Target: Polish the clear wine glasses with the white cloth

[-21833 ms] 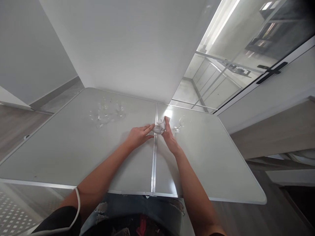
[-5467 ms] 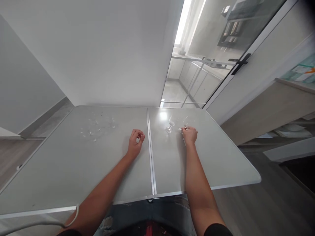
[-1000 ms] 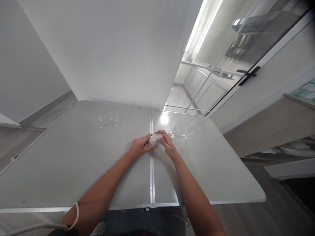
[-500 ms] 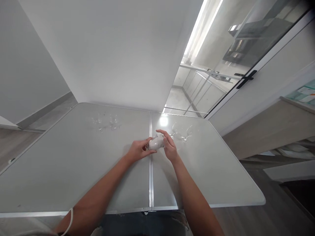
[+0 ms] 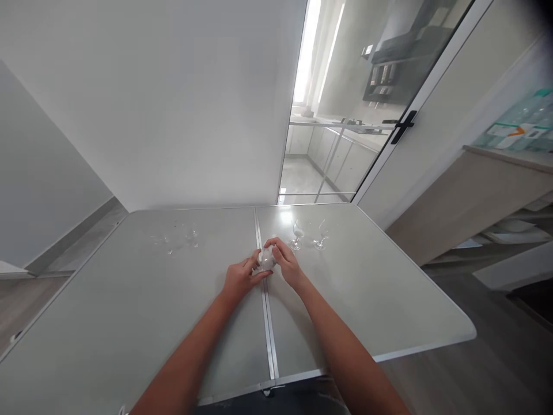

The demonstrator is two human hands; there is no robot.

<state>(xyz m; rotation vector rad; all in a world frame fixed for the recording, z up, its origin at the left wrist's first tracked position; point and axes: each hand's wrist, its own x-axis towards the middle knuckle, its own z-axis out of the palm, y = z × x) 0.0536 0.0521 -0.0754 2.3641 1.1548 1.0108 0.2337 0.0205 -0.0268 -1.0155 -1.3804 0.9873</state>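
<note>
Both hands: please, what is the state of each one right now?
Left hand: closed, holding the clear glass.
Right hand: closed on the clear glass, from its other side.

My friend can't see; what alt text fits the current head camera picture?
A person's left hand and right hand hold a small clear glass near the metal seam of a pale table. Two stemmed glasses stand beyond the right hand; more glassware sits toward the back left. Behind are a white wall and glass door.
</note>
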